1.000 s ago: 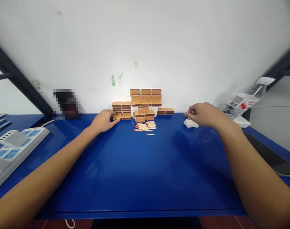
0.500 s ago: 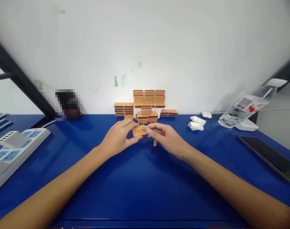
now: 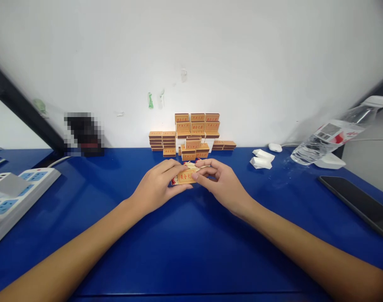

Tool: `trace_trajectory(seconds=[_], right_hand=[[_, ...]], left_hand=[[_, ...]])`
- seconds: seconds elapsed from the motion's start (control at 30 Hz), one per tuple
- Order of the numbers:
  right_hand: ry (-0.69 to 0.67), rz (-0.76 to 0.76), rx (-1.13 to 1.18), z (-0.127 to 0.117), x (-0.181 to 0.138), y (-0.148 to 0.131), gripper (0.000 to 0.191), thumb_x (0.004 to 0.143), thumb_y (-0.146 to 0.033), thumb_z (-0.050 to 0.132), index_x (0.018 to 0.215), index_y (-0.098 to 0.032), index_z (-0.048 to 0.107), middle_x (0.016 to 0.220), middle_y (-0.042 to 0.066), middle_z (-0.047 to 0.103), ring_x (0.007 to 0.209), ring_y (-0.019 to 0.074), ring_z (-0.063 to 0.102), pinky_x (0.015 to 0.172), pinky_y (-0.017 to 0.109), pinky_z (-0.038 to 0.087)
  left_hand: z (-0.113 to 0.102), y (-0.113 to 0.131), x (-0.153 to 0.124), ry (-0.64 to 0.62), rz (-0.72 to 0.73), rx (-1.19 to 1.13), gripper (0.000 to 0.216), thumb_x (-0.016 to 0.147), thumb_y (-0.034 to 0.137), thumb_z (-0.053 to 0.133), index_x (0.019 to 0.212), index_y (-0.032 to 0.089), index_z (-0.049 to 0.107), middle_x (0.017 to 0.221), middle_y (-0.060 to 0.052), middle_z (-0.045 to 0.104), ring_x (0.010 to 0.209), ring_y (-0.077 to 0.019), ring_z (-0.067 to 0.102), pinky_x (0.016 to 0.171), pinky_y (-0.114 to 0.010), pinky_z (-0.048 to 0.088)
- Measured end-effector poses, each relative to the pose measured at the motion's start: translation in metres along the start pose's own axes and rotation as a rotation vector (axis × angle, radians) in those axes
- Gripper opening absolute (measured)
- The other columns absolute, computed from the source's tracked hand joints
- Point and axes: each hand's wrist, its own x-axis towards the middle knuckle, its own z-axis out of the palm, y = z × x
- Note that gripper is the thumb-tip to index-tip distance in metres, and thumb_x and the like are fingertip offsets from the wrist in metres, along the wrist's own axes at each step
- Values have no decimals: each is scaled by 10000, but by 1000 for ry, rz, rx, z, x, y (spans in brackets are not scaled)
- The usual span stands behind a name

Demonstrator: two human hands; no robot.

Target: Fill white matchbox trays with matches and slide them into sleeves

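Between my two hands is an orange matchbox with red characters on its face. Its tray sticks out at the left end, showing red-headed matches. My left hand grips the box, fingers along the top edge and thumb beneath. With thumb and fingertips, my right hand pinches the right end, partly covering the print. Loose matches lie on the blue table just behind the box. Beyond them, more matchboxes are built up in a stepped stack near the wall.
Lower piles of matchboxes flank the stack. On the right are folded white paper pieces, a white earbud case, a tilted water bottle and a phone. A power strip lies on the left.
The matchbox's tray now protrudes at the left with match heads showing. My right hand has closed on the box's right end. The view has shifted slightly.
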Motion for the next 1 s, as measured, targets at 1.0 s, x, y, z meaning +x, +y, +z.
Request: trace_trajectory(seconds=[1.0], right_hand=[[471, 100, -546, -112, 122, 13, 176, 787, -296, 797, 716, -204, 664, 757, 91, 723, 684, 242, 683, 643, 379, 564]], left_hand=[[-6, -17, -16, 27, -128, -11, 439, 909, 388, 790, 1292, 200, 687, 1110, -75, 777, 987, -244, 711, 881, -435, 615]])
